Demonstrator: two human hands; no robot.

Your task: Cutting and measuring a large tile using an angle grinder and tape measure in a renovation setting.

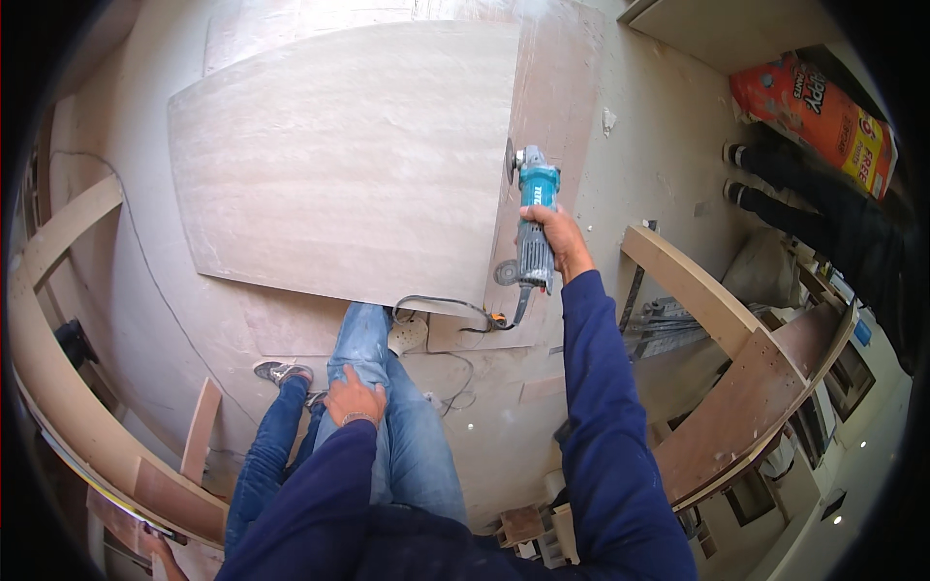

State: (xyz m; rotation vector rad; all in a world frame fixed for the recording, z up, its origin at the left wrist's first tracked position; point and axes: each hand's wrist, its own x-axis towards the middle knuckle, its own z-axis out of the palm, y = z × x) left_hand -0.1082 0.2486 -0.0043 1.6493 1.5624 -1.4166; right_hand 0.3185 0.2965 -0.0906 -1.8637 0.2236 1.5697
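Observation:
My right hand (pixel 562 238) is wrapped round the body of a teal and grey angle grinder (pixel 539 182). The grinder's disc (pixel 511 162) is at the far end, near the right edge of a large pale wooden sheet (pixel 349 160). Below it, a loose round grey disc (pixel 506 272) lies by the grinder body. A dark cord (pixel 523 305) runs from the grinder's near end to an orange-marked piece (pixel 498 320). My left hand (pixel 356 395) rests on my jeans at the knee, fingers stretched out and holding nothing.
A reddish board (pixel 554 87) lies under the pale sheet. Curved wooden frames stand at left (pixel 73 228) and right (pixel 693 286). Another person's jeans-clad leg (pixel 262 445) is beside me; a person in dark trousers (pixel 790 218) is at right, near an orange bag (pixel 809 116).

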